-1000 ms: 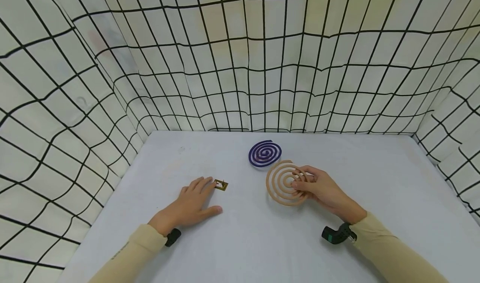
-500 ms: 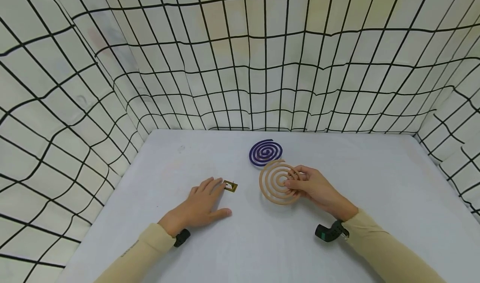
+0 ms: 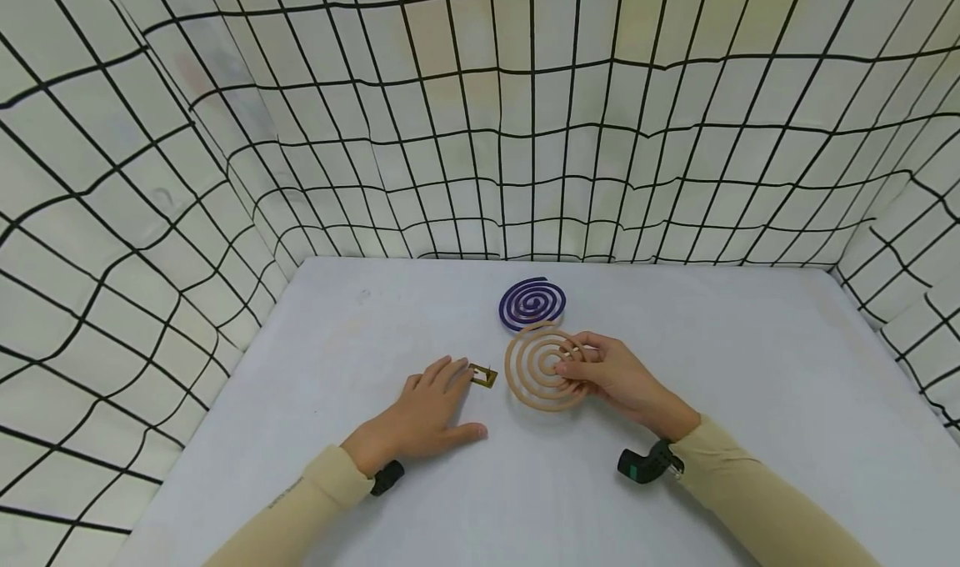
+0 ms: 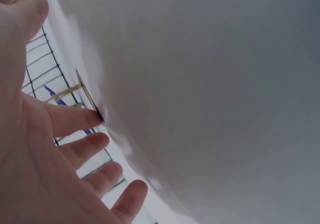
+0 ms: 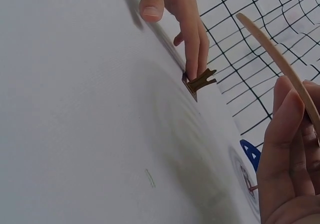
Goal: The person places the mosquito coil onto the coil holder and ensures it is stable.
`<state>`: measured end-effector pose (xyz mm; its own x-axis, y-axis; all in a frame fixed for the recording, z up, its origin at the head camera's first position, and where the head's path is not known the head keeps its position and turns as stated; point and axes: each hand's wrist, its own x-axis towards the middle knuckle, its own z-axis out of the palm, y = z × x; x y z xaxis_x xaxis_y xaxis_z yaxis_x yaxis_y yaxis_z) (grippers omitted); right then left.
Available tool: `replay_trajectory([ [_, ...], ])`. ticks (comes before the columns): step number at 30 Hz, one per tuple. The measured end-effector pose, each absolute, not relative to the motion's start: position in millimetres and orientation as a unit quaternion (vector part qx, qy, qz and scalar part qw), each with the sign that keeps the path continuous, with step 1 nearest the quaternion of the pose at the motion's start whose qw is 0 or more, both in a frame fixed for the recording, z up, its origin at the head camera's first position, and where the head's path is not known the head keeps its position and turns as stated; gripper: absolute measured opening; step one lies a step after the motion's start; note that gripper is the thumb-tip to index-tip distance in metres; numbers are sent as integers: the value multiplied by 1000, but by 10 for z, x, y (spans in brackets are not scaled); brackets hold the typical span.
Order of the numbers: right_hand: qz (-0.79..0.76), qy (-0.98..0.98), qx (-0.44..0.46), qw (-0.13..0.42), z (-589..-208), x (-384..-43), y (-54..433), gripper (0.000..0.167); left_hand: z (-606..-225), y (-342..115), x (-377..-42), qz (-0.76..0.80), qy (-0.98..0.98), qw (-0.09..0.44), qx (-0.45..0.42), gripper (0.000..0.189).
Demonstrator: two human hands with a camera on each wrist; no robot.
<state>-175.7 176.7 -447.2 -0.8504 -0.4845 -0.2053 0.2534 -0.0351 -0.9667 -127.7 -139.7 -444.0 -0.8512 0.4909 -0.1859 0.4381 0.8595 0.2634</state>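
Two hands: right hand [image 3: 615, 377] pinches tan coil [image 3: 538, 365]; left hand [image 3: 427, 413] flat, fingertips touching metal stand [image 3: 483, 375].

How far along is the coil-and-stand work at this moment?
Done: the tan coil is off the table, held tilted by the right hand. In hand: the left hand lies flat, its fingertips touching the small metal stand. Left: the coil is not on the stand; the purple coil lies untouched.

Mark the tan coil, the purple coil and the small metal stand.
tan coil [image 3: 534, 367], head view, left part of the spiral
purple coil [image 3: 532, 303], head view, centre of the spiral
metal stand [image 3: 483, 375], head view, its flat base
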Motion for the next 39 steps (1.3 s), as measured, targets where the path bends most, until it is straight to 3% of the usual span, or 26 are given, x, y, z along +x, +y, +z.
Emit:
replay_trajectory([
  [39,-690,666,-88,270,-4605,-1913,1453,38,-4430,-1200,-1210,115,949,128,262,88],
])
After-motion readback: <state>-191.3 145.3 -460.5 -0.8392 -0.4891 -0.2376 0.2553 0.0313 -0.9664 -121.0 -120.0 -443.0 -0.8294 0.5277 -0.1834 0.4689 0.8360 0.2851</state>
